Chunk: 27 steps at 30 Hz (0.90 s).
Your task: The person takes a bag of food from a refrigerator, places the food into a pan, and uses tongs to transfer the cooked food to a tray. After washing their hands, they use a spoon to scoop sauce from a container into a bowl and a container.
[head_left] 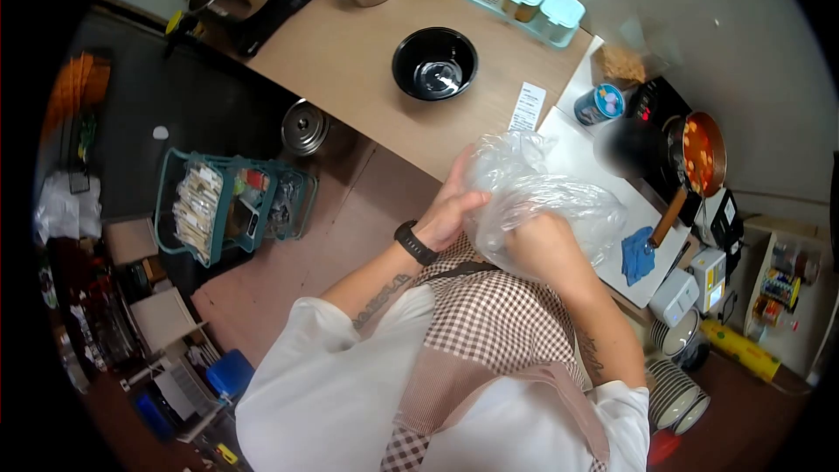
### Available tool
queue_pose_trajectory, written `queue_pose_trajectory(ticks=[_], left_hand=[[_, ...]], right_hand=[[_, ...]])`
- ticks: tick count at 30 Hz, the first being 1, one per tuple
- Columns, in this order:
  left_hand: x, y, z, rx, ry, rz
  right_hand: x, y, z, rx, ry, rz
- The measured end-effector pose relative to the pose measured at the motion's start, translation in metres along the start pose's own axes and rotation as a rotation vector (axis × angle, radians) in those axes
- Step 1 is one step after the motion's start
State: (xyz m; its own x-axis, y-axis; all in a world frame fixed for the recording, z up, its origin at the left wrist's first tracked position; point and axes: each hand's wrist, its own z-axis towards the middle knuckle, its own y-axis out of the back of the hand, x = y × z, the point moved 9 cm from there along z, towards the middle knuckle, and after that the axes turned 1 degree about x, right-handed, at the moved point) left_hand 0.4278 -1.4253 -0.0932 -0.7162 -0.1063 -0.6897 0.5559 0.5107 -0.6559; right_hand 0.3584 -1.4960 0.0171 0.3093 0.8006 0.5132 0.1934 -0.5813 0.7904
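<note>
At counter's edge, left hand (pixel 452 205) grips clear plastic bag (pixel 533 205) from nine o'clock — right hand (pixel 544 245) buried inside, grip unclear.

crinkly clear plastic bag (pixel 537 201), glossy black bowl (pixel 434 63)

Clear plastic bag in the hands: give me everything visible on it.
The clear, crinkled thin-film plastic bag looks translucent and glossy, bunched and puffed rather than flat. It is held above the edge of the light wooden counter and the white board, in front of the checked apron. The left hand grips its left side; the right hand appears pushed inside, seen through the film. What is in it cannot be made out.
</note>
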Motion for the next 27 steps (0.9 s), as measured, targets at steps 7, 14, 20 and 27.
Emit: queue_pose_trajectory(ticks=[7, 14, 20, 27], left_hand=[[-0.031, 0.064, -0.037, -0.351, -0.172, 0.096], [-0.012, 0.145, -0.088, -0.502, -0.154, -0.340], [0.011, 0.275, -0.214, -1.098, -0.282, -0.107], [-0.010, 0.252, -0.259, -1.060, -0.420, -0.121]], right_hand=[[0.061, -0.005, 0.039, -0.182, 0.326, -0.045], [0.156, 0.023, 0.042, 0.097, 0.632, 0.121], [0.156, 0.059, 0.155, -0.168, 0.528, 0.419], [0.166, -0.030, 0.287, -0.370, 0.665, -0.356]])
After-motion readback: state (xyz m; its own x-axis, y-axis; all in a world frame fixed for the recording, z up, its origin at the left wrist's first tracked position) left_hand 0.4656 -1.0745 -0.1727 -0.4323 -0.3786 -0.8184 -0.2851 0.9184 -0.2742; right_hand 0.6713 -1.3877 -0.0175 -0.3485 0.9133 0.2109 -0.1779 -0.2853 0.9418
